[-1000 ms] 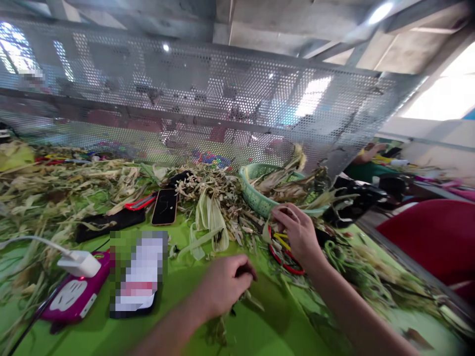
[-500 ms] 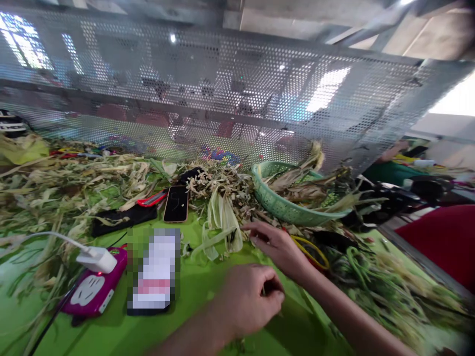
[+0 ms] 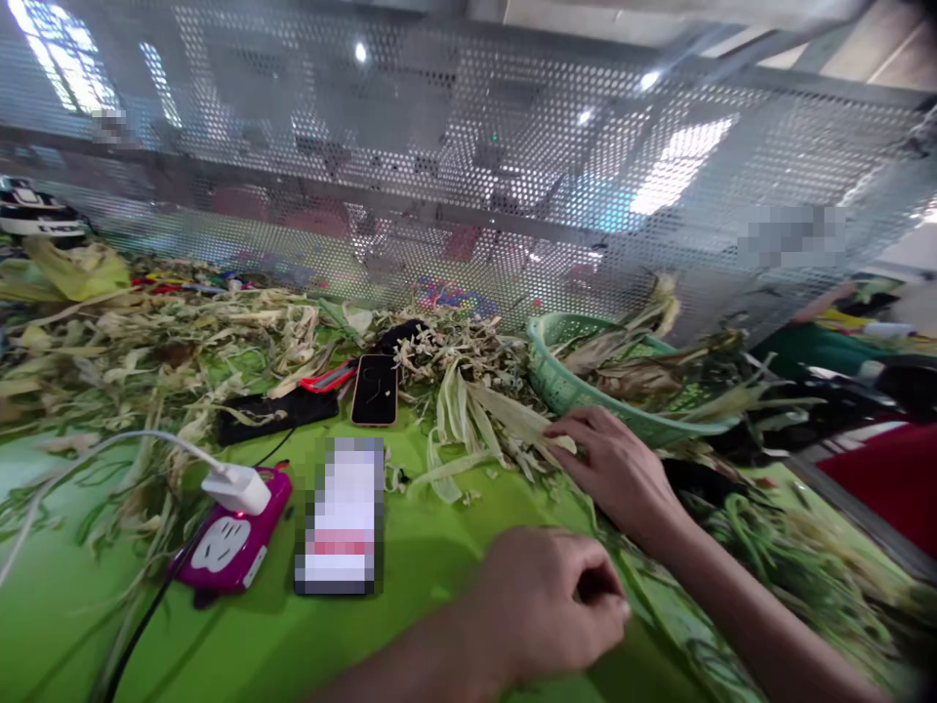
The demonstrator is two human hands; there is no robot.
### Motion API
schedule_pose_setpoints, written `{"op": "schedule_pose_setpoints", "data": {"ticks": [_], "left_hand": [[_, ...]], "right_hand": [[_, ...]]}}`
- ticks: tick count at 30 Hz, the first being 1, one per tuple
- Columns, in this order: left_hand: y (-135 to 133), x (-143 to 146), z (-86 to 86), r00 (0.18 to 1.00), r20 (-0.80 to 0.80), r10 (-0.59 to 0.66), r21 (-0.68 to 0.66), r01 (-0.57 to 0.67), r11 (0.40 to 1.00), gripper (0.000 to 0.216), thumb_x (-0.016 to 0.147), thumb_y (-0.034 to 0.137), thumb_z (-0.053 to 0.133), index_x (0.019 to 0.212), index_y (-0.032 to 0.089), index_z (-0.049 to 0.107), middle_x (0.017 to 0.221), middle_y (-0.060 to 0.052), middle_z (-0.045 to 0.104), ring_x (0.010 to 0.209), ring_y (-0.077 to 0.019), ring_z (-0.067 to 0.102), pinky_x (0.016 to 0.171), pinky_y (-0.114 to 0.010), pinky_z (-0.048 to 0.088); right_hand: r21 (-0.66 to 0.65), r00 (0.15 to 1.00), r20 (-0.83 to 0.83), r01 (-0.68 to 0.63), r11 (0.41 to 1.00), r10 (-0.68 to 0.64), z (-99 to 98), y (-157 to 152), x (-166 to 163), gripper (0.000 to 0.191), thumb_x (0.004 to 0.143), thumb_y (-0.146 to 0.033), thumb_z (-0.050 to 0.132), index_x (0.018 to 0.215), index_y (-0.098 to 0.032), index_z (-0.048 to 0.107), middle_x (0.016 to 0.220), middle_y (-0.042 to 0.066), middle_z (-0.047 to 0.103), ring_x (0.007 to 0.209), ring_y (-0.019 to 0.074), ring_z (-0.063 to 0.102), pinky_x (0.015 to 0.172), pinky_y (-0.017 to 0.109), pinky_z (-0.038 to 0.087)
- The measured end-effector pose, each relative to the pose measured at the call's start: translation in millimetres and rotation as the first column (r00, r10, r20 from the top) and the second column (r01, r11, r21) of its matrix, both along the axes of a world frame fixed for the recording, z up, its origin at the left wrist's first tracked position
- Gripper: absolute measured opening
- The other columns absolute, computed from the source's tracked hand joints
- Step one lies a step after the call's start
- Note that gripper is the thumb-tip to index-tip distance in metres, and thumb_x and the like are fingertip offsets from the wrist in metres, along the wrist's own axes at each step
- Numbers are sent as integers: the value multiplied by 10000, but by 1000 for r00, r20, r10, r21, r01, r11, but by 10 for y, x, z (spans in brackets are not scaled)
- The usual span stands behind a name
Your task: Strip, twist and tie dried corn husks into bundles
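Observation:
My right hand (image 3: pixel 619 474) reaches over the green table, its fingertips pinched on the end of a pale corn husk strip (image 3: pixel 516 415). That strip stretches leftward toward a bunch of husk strips (image 3: pixel 455 415) beside the scrap pile. Nearer to me, my left hand (image 3: pixel 552 600) is held above the table with its fingers curled and the thumb against them. Whatever it pinches, if anything, is too small or hidden to make out. Just beyond the right hand stands a green plastic basket (image 3: pixel 563 381) holding dried husks.
To the left lie a phone with a blurred screen (image 3: pixel 341 517), a magenta power strip (image 3: pixel 238 547) with a white charger (image 3: pixel 238 488), a dark phone (image 3: pixel 375 391) and a red cutter (image 3: pixel 328 377). Husk scraps (image 3: pixel 241 332) spread along the back, before a perforated metal panel (image 3: pixel 439 146).
The view has swung left, so things sit farther right. My right hand has moved right, away from the husk bunch, and now has a strip's end. The left hand stays curled.

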State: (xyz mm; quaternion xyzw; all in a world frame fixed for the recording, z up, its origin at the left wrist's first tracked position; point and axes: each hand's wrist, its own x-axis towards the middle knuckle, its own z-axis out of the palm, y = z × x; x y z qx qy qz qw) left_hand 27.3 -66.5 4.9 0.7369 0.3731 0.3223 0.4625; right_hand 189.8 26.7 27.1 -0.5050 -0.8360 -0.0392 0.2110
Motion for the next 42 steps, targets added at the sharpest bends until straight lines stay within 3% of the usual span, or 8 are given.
{"op": "schedule_pose_setpoints", "data": {"ticks": [6, 9, 14, 19, 23, 28, 33, 42], "left_hand": [[-32, -99, 68, 910, 192, -368, -299, 412, 861, 253, 718, 415, 659, 874, 216, 677, 774, 7, 642, 706, -128, 564, 604, -211, 414], [-18, -138, 97, 858, 245, -451, -310, 510, 802, 159, 713, 353, 679, 812, 228, 675, 786, 10, 647, 759, -147, 586, 672, -232, 447], [-7, -161, 155, 920, 249, -303, -337, 376, 864, 218, 700, 397, 686, 849, 238, 696, 809, -8, 671, 773, -170, 591, 680, -255, 457], [22, -149, 197, 924, 379, -43, -330, 179, 927, 247, 743, 364, 641, 898, 175, 680, 775, -28, 634, 683, -131, 540, 615, -240, 424], [119, -176, 188, 871, 437, 225, -315, -86, 945, 209, 793, 339, 583, 888, 162, 641, 793, -31, 610, 702, -124, 524, 630, -234, 419], [257, -224, 99, 817, 376, 438, -309, -335, 890, 207, 798, 325, 573, 921, 166, 623, 897, -52, 648, 806, -160, 567, 737, -272, 433], [254, -223, 91, 857, 416, 304, -385, -137, 913, 342, 843, 454, 508, 900, 144, 640, 879, -67, 664, 816, -171, 588, 746, -280, 425], [311, -168, -38, 874, 344, 344, -434, -177, 883, 332, 771, 453, 597, 880, 145, 655, 774, -35, 642, 714, -148, 551, 710, -276, 411]], "right_hand": [[-237, 884, -140, -468, 852, 446, -102, -181, -555, 204, 801, -173, 621, 984, -241, 680, 1031, 60, 600, 955, 196, 588, 830, 307, 468], [-255, 863, -173, -505, 825, 475, -227, -192, -794, 177, 791, -167, 628, 948, -228, 683, 962, 59, 615, 911, 204, 587, 787, 322, 467], [-417, 835, -502, -461, 783, 225, -198, -60, -762, 84, 815, -252, 615, 778, -186, 652, 798, 26, 619, 765, 166, 579, 703, 288, 458], [-558, 542, -801, -525, 642, -254, -17, -11, -437, 158, 769, -310, 677, 785, -175, 595, 675, -17, 591, 590, 118, 546, 576, 236, 425], [-550, 442, -829, -535, 641, -342, 46, -87, -207, 164, 768, -298, 690, 799, -175, 586, 656, -24, 574, 539, 94, 511, 514, 205, 389], [-470, 467, -846, -425, 773, -258, 88, -211, 4, 169, 811, -346, 644, 830, -192, 577, 722, -7, 580, 562, 104, 519, 538, 222, 428], [-208, 701, -713, -246, 947, 25, 155, -426, 35, 110, 821, -308, 645, 859, -209, 614, 793, 26, 613, 727, 167, 594, 678, 282, 495], [-38, 877, -360, -353, 935, 317, 72, -589, -48, 143, 882, -234, 556, 936, -241, 688, 1000, 83, 649, 927, 200, 623, 824, 311, 505]]}}
